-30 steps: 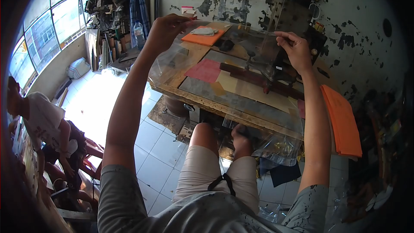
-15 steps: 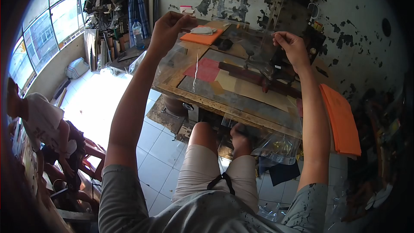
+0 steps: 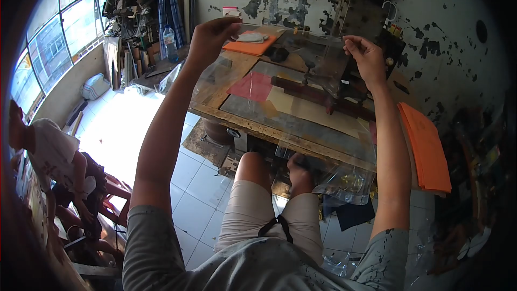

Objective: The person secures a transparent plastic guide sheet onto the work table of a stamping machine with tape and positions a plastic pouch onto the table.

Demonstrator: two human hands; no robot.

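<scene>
A clear plastic sheet (image 3: 251, 83) is stretched between my raised hands, and the bench shows through it. The fingers of my left hand (image 3: 214, 37) pinch its upper left corner, in front of an orange stack (image 3: 250, 46) with a white cloth (image 3: 252, 37) on top. At the other upper corner, my right hand (image 3: 367, 58) is closed in a pinch on the sheet. Behind it lie a red sheet (image 3: 252, 87) and a yellowish board (image 3: 301, 109) on the grey bed of the workbench (image 3: 242, 121). The sheet's lower edge is hard to make out.
A dark machine column (image 3: 353, 27) rises at the back right, with a reddish-brown bar (image 3: 318, 96) across the bench. Folded orange material (image 3: 425, 148) sits beside my right forearm. At left is another person (image 3: 56, 148). Clear plastic (image 3: 344, 186) hangs below the bench's front edge.
Both hands keep their pinch and have shifted only slightly. The sheet's upper edge looks straighter between them, and the bright glare streak on it has become shorter and fainter.
</scene>
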